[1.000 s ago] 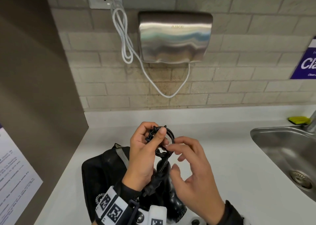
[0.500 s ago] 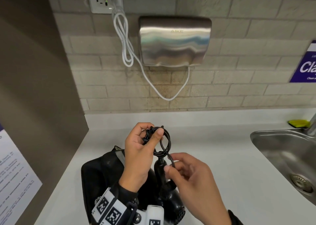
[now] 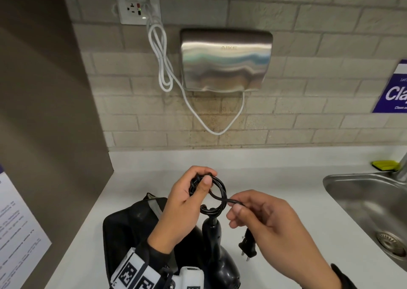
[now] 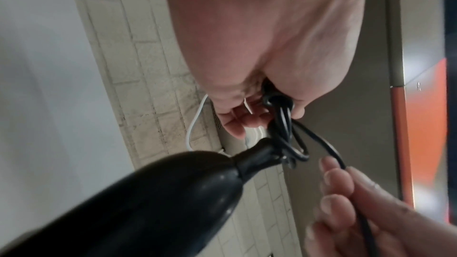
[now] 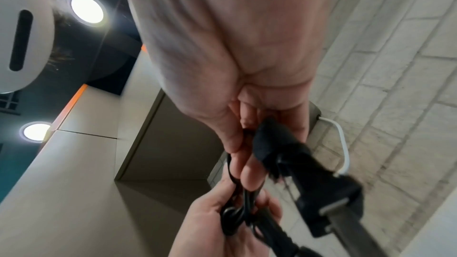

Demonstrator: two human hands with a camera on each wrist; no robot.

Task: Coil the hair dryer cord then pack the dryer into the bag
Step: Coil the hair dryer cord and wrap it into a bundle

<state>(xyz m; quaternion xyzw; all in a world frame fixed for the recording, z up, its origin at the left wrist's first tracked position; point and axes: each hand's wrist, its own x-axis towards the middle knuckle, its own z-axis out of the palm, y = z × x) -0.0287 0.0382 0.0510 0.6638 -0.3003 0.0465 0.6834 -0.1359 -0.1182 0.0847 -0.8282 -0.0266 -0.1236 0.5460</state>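
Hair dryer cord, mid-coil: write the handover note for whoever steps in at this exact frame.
Left hand: grips the coiled cord at the top of the loops, thumb pressed over them; the hair dryer hangs below, above the bag.
Right hand: pinches the free end of the cord just past the coil; the plug dangles under it.
Bag: black, on the white counter, under the left forearm.
Done: most of the cord is looped.
Left: wind in the short tail and plug, secure the coil, then put the dryer in the bag.
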